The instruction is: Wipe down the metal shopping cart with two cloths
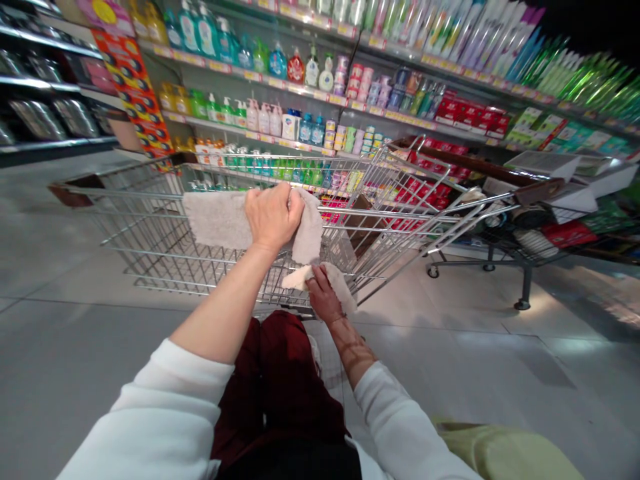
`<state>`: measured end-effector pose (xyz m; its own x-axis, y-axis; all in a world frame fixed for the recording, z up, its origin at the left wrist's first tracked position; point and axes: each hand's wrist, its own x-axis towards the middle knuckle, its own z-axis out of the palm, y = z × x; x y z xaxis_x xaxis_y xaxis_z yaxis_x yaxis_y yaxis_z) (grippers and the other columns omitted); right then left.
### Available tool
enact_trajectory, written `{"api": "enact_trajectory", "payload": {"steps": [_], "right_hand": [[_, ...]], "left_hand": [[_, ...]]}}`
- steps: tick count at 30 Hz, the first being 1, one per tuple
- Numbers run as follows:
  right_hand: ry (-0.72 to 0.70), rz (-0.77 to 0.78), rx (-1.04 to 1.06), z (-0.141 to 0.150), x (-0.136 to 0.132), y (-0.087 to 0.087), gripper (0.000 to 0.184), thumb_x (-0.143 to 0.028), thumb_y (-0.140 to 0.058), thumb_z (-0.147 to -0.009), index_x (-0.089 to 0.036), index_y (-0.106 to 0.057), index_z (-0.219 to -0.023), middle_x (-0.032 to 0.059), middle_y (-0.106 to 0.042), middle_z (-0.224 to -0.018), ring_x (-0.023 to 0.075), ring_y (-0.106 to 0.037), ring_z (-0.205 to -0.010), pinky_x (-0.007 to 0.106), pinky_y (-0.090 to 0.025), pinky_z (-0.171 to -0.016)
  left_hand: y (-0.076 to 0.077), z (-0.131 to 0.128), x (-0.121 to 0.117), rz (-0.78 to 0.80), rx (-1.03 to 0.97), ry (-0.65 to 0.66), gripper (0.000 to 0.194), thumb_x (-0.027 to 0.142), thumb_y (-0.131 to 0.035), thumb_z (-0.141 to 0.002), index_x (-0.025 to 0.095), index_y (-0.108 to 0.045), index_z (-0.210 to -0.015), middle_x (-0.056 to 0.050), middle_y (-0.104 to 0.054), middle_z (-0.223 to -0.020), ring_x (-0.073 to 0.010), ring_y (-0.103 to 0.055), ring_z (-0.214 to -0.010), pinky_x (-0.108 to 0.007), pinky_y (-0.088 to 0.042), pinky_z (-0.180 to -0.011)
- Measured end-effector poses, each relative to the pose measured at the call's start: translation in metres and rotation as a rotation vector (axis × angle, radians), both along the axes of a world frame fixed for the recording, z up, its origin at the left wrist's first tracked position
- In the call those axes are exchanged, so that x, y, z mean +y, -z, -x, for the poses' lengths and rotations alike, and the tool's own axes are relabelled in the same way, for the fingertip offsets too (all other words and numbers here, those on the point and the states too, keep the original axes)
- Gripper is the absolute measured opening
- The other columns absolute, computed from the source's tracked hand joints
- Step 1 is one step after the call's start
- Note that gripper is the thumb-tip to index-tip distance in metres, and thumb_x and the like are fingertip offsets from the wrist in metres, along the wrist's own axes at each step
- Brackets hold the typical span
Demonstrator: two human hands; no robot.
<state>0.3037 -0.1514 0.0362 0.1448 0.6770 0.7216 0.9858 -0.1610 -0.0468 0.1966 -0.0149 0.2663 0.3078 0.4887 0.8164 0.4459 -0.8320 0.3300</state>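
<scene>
A wire shopping cart (165, 243) stands sideways in front of me. My left hand (274, 213) is closed around its near top rail, with a pale grey cloth (215, 220) between palm and metal. That cloth drapes over the rail on both sides of the fist. Lower and to the right, my right hand (324, 293) grips a pale cloth (344, 287) against the cart's wire side. Its fingertips are partly hidden in the folds. Whether the two cloth pieces are joined, I cannot tell.
Behind the cart, shelves hold pump bottles (206, 33), red boxes (470, 115) and spray cans. Another cart (525, 280), loaded with boxes, stands at the right. Dark shelving (50, 87) is at far left. Grey tiled floor (450, 373) surrounds me; something pale green (500, 453) lies lower right.
</scene>
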Motion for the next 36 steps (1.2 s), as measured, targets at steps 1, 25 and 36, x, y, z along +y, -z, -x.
{"api": "enact_trajectory", "payload": {"steps": [1,25,36], "right_hand": [[-0.013,-0.004,0.016,0.000,-0.003,-0.006,0.039,-0.003,-0.049,-0.087,-0.019,-0.075,-0.111,0.0125,-0.064,-0.148,0.0196,-0.048,-0.148,0.038,-0.039,-0.126],[-0.008,0.102,-0.067,0.014,0.035,-0.030,0.039,-0.007,-0.059,-0.092,-0.015,-0.071,-0.129,0.0145,-0.069,-0.136,0.0219,-0.054,-0.144,0.035,-0.044,-0.123],[-0.139,0.066,-0.206,0.008,0.005,-0.029,0.030,-0.003,-0.055,-0.092,-0.023,-0.075,-0.102,0.0077,-0.071,-0.137,0.0177,-0.059,-0.135,0.031,-0.051,-0.113]], "left_hand": [[0.000,0.000,0.000,-0.001,-0.003,0.003,0.027,0.034,-0.042,-0.101,0.025,-0.052,-0.077,-0.006,-0.067,-0.074,-0.0237,-0.059,-0.077,-0.040,-0.037,-0.084],[-0.003,0.001,-0.004,0.060,0.039,0.035,0.026,0.035,-0.039,-0.102,0.024,-0.049,-0.080,-0.008,-0.068,-0.080,-0.0254,-0.062,-0.081,-0.043,-0.035,-0.087],[-0.002,0.001,-0.002,0.007,0.063,0.007,0.026,0.034,-0.038,-0.102,0.024,-0.048,-0.080,-0.007,-0.067,-0.078,-0.0245,-0.059,-0.077,-0.042,-0.035,-0.083]]}}
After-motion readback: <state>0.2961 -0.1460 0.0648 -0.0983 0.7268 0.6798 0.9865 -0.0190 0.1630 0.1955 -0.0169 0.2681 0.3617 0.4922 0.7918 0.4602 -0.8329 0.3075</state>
